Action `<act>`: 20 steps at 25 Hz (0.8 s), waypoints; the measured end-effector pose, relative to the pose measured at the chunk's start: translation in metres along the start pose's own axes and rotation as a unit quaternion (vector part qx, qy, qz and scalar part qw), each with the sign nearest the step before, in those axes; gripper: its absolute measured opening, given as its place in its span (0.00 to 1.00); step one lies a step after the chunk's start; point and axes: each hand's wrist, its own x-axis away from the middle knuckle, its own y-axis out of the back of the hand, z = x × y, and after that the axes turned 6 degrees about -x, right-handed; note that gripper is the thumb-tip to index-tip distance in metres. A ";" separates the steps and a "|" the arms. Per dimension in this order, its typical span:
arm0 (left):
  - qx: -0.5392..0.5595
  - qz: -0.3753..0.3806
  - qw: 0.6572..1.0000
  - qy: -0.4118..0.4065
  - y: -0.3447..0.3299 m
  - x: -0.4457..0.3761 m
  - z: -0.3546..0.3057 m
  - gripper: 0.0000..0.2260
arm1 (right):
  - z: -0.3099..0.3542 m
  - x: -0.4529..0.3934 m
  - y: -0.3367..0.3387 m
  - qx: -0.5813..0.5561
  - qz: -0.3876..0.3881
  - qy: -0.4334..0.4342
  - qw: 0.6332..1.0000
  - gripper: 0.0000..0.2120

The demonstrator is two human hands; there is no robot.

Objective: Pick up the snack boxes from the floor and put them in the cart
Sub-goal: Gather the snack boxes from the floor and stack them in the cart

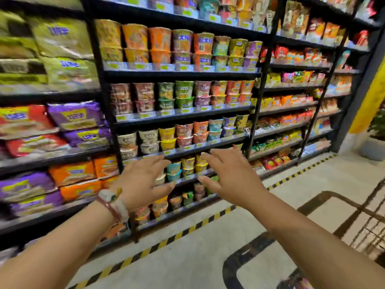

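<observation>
My left hand (143, 180) and my right hand (231, 176) are both stretched out in front of me, palms down, fingers spread and straight, holding nothing. They hover in the air in front of a shelf of noodle cups. The black wire cart (358, 222) shows at the lower right, partly cut off by the frame edge. At the very bottom right a blurred pinkish packet (298, 283) lies by the cart; I cannot tell what it is. No snack box on the floor is clearly in view.
Tall black shelving (179, 75) filled with noodle cups and snack bags runs across the left and centre. A yellow-black hazard stripe (187, 229) marks the pale floor along its base. A yellow pillar (368, 90) and a potted plant (375, 138) stand at the right.
</observation>
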 end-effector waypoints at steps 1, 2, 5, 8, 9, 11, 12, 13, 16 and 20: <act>-0.010 -0.001 1.000 0.020 0.004 0.020 0.028 0.44 | 0.027 -0.016 -0.008 -0.014 0.006 0.020 1.000 0.31; -0.021 0.000 0.999 0.040 0.009 0.039 0.054 0.44 | 0.052 -0.031 -0.015 -0.028 0.010 0.040 0.999 0.31; -0.045 -0.002 0.994 0.101 0.019 0.095 0.129 0.43 | 0.126 -0.072 -0.040 -0.047 0.021 0.111 0.993 0.37; -0.069 0.017 0.983 0.171 0.026 0.155 0.198 0.42 | 0.203 -0.109 -0.064 -0.077 0.012 0.186 0.980 0.44; -0.081 0.024 0.978 0.189 0.029 0.173 0.217 0.41 | 0.226 -0.120 -0.070 -0.088 0.012 0.209 0.974 0.43; -0.098 0.031 0.970 0.222 0.036 0.209 0.248 0.42 | 0.272 -0.141 -0.082 -0.107 0.021 0.252 0.962 0.42; -0.100 0.036 0.964 0.242 0.039 0.225 0.262 0.42 | 0.293 -0.151 -0.087 -0.114 0.023 0.273 0.955 0.41; -0.098 0.035 0.960 0.259 0.041 0.238 0.275 0.43 | 0.312 -0.160 -0.092 -0.119 0.025 0.293 0.948 0.42; -0.098 0.031 0.946 0.307 0.038 0.271 0.316 0.42 | 0.366 -0.191 -0.109 -0.136 0.050 0.339 0.930 0.39; -0.105 0.026 0.923 0.370 0.027 0.302 0.363 0.46 | 0.425 -0.241 -0.138 -0.141 0.064 0.409 0.899 0.44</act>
